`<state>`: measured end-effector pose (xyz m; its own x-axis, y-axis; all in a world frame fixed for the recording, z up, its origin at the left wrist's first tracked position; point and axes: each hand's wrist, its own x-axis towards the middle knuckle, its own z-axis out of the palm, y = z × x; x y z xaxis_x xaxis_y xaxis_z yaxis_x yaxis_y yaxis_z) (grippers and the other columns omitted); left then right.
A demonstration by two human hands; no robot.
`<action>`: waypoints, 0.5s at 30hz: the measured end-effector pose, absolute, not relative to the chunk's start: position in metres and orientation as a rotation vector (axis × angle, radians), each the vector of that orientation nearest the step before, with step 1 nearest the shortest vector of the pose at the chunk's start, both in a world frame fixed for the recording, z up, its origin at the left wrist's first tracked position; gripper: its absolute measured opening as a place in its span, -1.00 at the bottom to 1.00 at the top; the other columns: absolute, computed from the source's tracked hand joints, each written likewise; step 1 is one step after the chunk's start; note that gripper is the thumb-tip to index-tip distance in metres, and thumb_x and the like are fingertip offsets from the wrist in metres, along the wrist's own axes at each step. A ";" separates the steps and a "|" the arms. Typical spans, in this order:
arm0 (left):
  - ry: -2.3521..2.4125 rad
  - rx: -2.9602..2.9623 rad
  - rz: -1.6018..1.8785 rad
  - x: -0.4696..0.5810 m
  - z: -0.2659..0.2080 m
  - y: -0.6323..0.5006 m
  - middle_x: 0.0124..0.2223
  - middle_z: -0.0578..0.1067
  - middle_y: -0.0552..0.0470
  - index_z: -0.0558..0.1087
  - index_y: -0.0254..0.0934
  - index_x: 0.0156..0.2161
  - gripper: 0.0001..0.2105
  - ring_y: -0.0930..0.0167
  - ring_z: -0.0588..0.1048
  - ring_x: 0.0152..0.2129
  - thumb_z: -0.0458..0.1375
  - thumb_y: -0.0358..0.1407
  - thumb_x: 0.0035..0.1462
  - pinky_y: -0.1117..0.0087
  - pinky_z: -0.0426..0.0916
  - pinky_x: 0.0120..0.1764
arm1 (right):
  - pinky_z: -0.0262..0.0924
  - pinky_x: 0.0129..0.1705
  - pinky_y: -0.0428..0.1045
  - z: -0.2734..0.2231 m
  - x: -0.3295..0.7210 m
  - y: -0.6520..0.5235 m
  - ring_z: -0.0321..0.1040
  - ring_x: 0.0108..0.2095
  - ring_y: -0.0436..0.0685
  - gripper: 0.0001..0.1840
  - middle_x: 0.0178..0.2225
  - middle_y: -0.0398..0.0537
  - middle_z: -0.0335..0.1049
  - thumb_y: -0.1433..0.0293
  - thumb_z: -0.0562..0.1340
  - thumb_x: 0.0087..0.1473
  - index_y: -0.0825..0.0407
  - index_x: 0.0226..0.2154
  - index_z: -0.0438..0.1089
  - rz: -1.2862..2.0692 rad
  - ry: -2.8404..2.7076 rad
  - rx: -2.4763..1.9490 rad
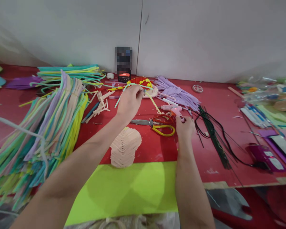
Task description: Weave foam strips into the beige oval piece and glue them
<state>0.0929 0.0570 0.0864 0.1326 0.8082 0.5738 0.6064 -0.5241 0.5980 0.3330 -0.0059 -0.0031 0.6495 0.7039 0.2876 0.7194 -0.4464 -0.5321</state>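
Note:
My left hand point(131, 97) is raised over the far middle of the table, its fingers pinched together. From the pinch runs a pale yellow pipe cleaner point(153, 102), slanting down to the right; a mint green one curves behind the fingers. My right hand point(186, 128) is wrapped round a small pink glue gun point(177, 111) with an orange glow on it. Between the hands lie scissors point(164, 129) with red and yellow handles, blades pointing left. Nearer me, a flat beige piece made of pipe cleaners point(124, 148) rests on the red surface.
Bundled multicoloured pipe cleaners point(54, 117) fill the left side. Purple pipe cleaners point(177, 92) lie at the back. A black cable point(225, 140) runs right to a purple box point(264, 157). A bright green sheet point(126, 190) covers the front edge; a phone point(124, 60) stands by the wall.

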 end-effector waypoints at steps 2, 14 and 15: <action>1.401 2.187 1.354 0.088 0.087 0.054 -0.36 0.48 0.05 0.39 -0.27 -0.37 -0.90 0.46 0.41 -0.39 0.05 -0.44 0.14 0.43 0.26 -0.26 | 0.14 -0.16 0.13 -0.002 0.332 -0.007 0.30 -0.22 0.25 -0.62 -0.26 0.13 0.39 0.13 0.16 -0.01 0.08 -0.30 0.47 -0.060 -1.108 -2.260; 1.404 2.520 1.043 0.087 0.091 0.013 -0.41 0.44 0.05 0.36 -0.30 -0.41 -0.85 0.43 0.38 -0.45 0.04 -0.36 0.19 0.39 0.24 -0.36 | -0.31 -0.71 -0.11 0.049 0.234 -0.023 -0.22 -0.74 -0.11 -0.46 -0.73 -0.27 0.07 -0.10 0.05 0.05 0.02 -0.49 0.36 1.570 -0.821 -1.258; 1.376 2.612 0.975 0.087 0.091 0.005 -0.42 0.43 0.04 0.35 -0.30 -0.41 -0.85 0.42 0.38 -0.44 0.03 -0.35 0.20 0.37 0.23 -0.35 | -0.36 -0.73 -0.13 0.051 0.225 -0.022 -0.28 -0.75 -0.13 -0.51 -0.75 -0.31 0.00 -0.06 0.11 0.04 0.01 -0.54 0.31 1.715 -0.722 -1.108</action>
